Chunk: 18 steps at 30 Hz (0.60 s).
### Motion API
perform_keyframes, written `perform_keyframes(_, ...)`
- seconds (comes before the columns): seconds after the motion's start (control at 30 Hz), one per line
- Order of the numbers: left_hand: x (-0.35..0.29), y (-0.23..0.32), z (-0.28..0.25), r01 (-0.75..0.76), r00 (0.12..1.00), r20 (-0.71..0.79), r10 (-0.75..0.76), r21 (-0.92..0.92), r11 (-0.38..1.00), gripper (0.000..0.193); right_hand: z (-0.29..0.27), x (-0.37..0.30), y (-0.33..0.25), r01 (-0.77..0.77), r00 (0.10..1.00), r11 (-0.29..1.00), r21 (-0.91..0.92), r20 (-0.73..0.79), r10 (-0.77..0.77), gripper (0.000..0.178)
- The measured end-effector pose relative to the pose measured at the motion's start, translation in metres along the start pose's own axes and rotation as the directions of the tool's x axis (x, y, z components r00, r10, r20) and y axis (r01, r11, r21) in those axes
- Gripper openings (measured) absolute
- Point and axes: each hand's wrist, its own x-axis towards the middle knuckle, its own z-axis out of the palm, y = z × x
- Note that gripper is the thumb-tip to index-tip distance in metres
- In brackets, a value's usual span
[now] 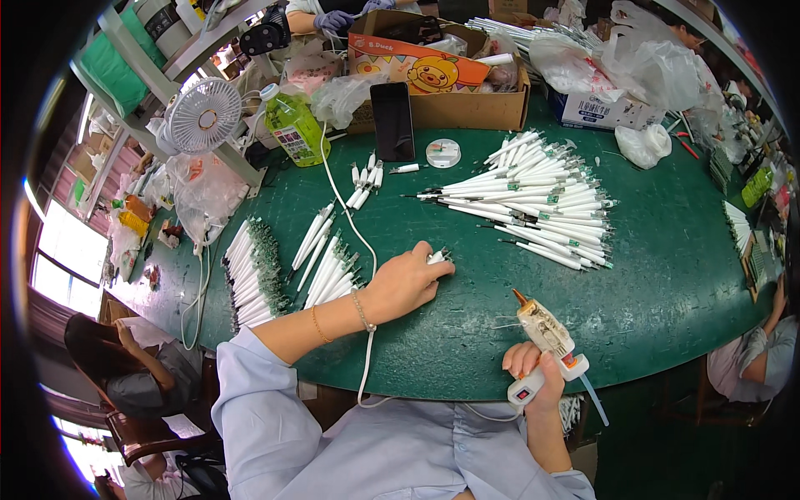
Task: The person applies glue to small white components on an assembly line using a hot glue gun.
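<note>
My left hand (pixel 407 283) is closed over the table's middle, with a short white piece (pixel 436 257) at its fingertips; the rest of that piece is hidden by the fingers. My right hand (pixel 537 377) grips a white hot glue gun (pixel 546 327) by its handle near the front edge. The gun's orange-brown nozzle points up and left, and a translucent glue stick (pixel 594 400) sticks out of its back. Right of my left hand fans a pile of slim white tubes (pixel 542 204) with greenish ends. To the left lie rows of similar tubes (pixel 250 279) and a smaller bunch (pixel 331 277).
A white cable (pixel 348 218) runs across the green table (pixel 483 350), passing by my left wrist. Farther back stand a phone (pixel 392 122), a round white container (pixel 443 153), a green bottle (pixel 296 129), a small fan (pixel 202 115) and a cardboard box (pixel 450 110). Other people sit around.
</note>
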Motion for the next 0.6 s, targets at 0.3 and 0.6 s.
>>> perform_keyframes(0.3,0.029,-0.073,-0.033,0.200,0.931,-0.299,-0.210,-0.063,0.978,0.034,0.004,0.001,-0.003,-0.024,0.999,1.000,-0.018,-0.031,0.024,0.039)
perform_keyframes(0.6,0.042,-0.127,-0.043,0.413,0.891,-0.360,-0.276,0.396,0.820,0.043,0.000,0.000,-0.001,-0.026,1.000,1.000,0.004,-0.016,0.026,0.038)
